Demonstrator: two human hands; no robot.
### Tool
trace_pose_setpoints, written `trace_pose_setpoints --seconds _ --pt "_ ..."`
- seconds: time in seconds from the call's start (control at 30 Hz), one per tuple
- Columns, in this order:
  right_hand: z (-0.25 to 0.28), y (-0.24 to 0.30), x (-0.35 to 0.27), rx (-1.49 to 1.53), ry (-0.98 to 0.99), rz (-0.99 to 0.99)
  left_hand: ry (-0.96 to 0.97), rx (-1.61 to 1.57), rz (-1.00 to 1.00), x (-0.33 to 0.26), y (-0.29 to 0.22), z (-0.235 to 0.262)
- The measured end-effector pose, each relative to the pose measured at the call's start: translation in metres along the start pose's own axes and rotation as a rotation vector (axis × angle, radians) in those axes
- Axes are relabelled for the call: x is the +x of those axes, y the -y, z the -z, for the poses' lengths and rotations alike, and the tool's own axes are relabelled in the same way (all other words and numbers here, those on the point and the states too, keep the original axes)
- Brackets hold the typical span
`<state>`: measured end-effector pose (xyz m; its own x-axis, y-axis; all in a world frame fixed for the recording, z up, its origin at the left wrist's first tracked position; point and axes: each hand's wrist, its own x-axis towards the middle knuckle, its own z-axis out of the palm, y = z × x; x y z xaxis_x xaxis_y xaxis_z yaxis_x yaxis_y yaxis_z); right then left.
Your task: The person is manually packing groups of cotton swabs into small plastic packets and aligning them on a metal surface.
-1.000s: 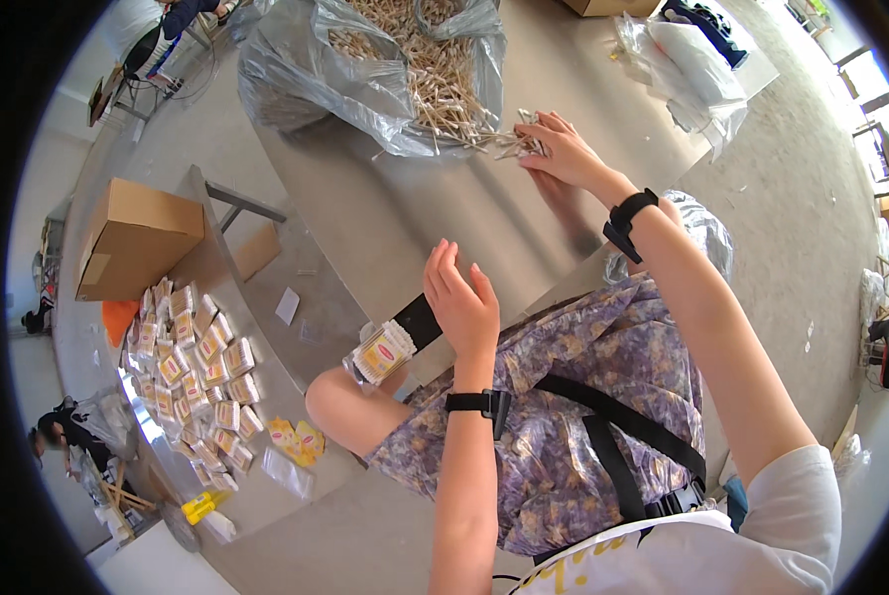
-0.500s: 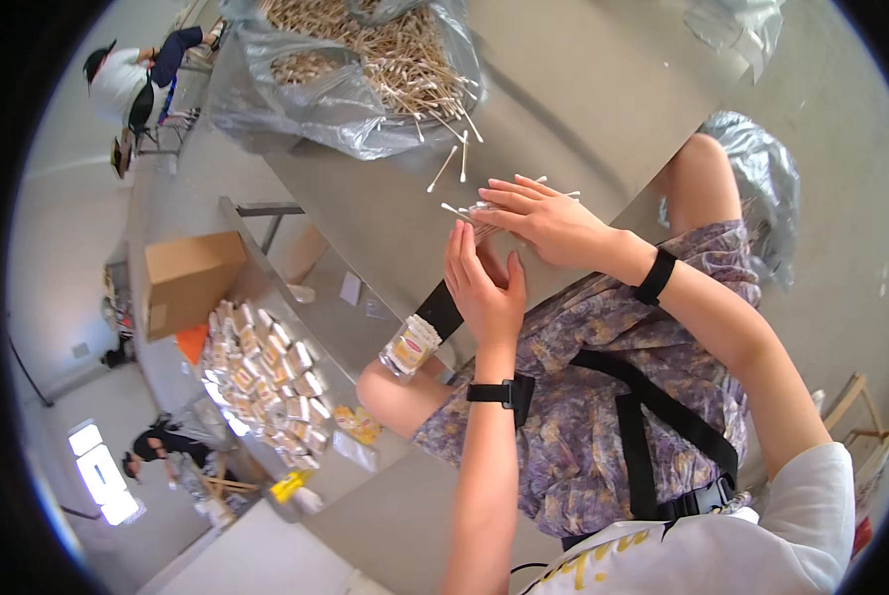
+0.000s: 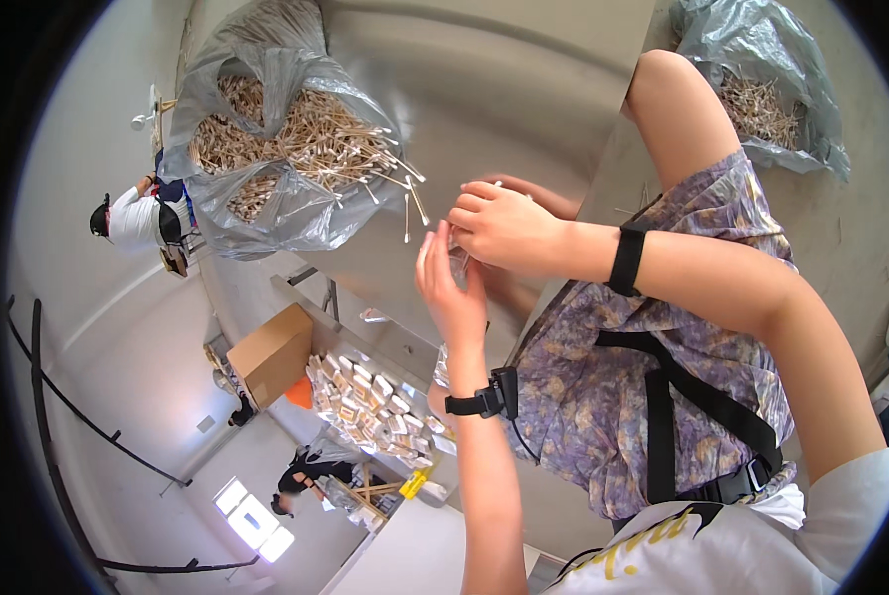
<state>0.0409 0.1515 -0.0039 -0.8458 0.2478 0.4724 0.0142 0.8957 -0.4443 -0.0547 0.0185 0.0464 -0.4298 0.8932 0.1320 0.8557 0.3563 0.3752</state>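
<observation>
Together, both hands, left [image 3: 451, 288] and right [image 3: 504, 223], pinch a small bundle of sticks [image 3: 461, 260] between them, beside the stick-filled bag [image 3: 266, 149].

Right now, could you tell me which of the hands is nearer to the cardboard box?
The left. The left hand is raised over the table, up and to the right of the cardboard box. The right hand sits higher and further right, beyond the left hand, so it is farther away.

Thin pale wooden sticks [image 3: 306, 139] with white cotton-like tips are lying in a crinkled, glossy grey plastic bag [image 3: 266, 213]. The tabletop [image 3: 524, 89] is showing smooth, matt grey. A brown matt cardboard box [image 3: 271, 352] is sitting at the left.
</observation>
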Motion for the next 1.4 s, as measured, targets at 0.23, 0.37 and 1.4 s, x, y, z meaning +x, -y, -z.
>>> trace_pose_setpoints --seconds 0.23,0.37,1.4 --pt "0.02 -0.027 0.006 0.208 0.029 -0.076 -0.05 0.003 0.17 -0.011 -0.001 0.0" --pt "0.023 -0.036 0.008 0.193 0.062 -0.074 -0.197 -0.059 0.289 -0.016 -0.007 -0.01" --pt "0.044 -0.027 0.006 0.844 -0.324 -0.638 0.039 0.219 0.287 -0.025 -0.051 -0.052"
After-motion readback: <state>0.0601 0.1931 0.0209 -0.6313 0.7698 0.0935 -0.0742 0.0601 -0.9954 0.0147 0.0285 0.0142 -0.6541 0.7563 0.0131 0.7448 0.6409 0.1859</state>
